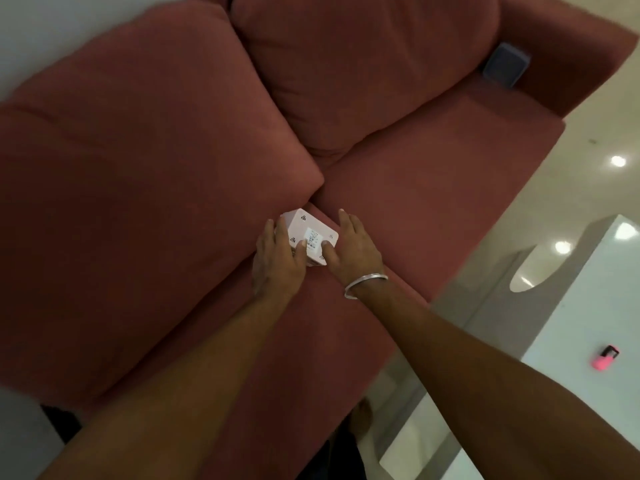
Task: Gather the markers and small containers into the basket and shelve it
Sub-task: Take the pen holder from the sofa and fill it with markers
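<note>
A large back cushion [138, 188] of the red sofa [433, 202] fills the left of the view. Just below its lower corner, on the seat, sits a small white box [310, 233] — its long axis runs from upper left to lower right, with the far end tucked toward the gap between the cushions. Its top face carries a white label with small dark print and what may be a row of icons, too blurred to read; short dark slot marks sit near its corners.

The left hand [277, 261] wraps the box's left side, fingers curled over the edge and thumb pressed on the top face. The right hand [349, 247] meets it from the other side — thumb on the label, fingers spread flat and open along the seat beside the box. A silver bangle [365, 285] circles the right wrist.

Farther right, a grey pad [507, 64] leans in the sofa's corner against the armrest. On the white table [571, 393] at the right edge lies a small pink object [604, 358], possibly a marker cap.
</note>
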